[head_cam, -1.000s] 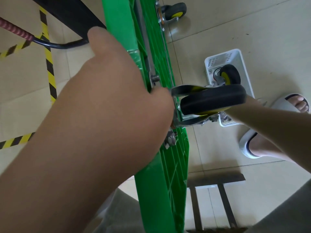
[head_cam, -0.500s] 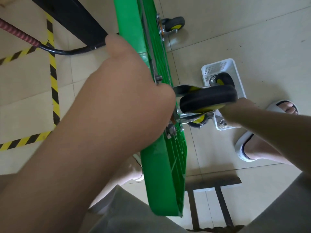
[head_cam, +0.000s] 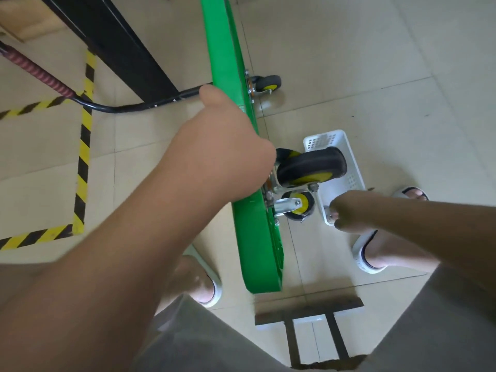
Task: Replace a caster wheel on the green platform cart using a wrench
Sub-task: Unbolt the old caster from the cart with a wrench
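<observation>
Gripping the green cart [head_cam: 255, 251], the left hand [head_cam: 222, 154] sits by the black wheel [head_cam: 311, 167]. The right hand [head_cam: 349, 210] is curled over the white basket [head_cam: 322, 138]; holding what, I cannot tell.

I'm looking down at a beige tiled floor [head_cam: 349, 63] marked with yellow-black hazard tape [head_cam: 83, 167], which runs under a black beam [head_cam: 120, 41].

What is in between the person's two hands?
In the head view, between the left hand and the right hand sit a big black caster wheel and, below it, a smaller caster wheel, both beside the green cart.
</observation>
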Demonstrator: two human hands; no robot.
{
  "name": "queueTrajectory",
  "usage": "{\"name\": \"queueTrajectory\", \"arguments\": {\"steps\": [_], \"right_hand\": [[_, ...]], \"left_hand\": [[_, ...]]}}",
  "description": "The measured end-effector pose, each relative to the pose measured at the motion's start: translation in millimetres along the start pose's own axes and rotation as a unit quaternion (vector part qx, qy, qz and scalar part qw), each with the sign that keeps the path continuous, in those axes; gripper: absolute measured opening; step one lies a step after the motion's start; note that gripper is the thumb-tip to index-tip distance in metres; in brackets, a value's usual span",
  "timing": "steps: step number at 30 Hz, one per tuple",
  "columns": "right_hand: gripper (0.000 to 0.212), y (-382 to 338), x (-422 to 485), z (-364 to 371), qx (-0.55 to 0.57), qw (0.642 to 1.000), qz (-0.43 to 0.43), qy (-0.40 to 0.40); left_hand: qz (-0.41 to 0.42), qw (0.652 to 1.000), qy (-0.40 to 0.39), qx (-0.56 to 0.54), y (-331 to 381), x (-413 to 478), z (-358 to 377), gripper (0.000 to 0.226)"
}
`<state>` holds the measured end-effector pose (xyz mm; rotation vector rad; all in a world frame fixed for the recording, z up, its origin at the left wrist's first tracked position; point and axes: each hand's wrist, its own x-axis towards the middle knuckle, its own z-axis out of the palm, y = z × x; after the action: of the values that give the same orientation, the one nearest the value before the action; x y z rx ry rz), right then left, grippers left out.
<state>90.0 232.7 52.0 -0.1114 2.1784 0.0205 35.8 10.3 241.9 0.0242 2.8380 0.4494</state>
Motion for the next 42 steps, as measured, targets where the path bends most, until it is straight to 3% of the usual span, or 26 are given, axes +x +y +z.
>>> {"name": "queueTrajectory", "arguments": {"steps": [9,13,16,19,26,30,35,42], "right_hand": [[0.028,-32.7,-83.8,-39.8,0.073,0.995,-0.059,0.040],[0.027,-47.7,-116.9,-58.5,0.147,0.980,-0.092,0.095],[0.021,-56.4,-135.4,-70.7,0.259,0.950,-0.124,0.119],[0.028,-66.6,-143.8,-76.5,0.369,0.907,-0.151,0.138],[0.044,-87.5,-139.9,-76.8,0.542,0.820,-0.132,0.129],[0.046,-92.0,-139.3,-76.8,0.565,0.803,-0.125,0.145],[0.040,-92.4,-137.3,-72.7,0.545,0.806,-0.138,0.186],[0.006,-87.1,-138.7,-69.1,0.550,0.790,-0.176,0.204]], "left_hand": [[-0.035,0.998,-0.041,-0.033,12.4,-6.7,-8.8,0.035],[-0.042,0.997,-0.043,-0.039,13.2,-6.5,-8.8,0.044],[-0.042,0.997,-0.043,-0.039,13.5,-6.2,-8.6,0.043],[-0.045,0.997,-0.041,-0.040,13.3,-6.2,-9.1,0.042],[-0.042,0.997,-0.044,-0.036,13.7,-7.3,-9.2,0.039],[-0.041,0.998,-0.040,-0.029,13.2,-6.1,-8.1,0.038],[-0.036,0.998,-0.038,-0.042,10.9,-6.6,-7.9,0.036],[-0.037,0.997,-0.039,-0.050,9.9,-6.2,-7.0,0.038]]}}
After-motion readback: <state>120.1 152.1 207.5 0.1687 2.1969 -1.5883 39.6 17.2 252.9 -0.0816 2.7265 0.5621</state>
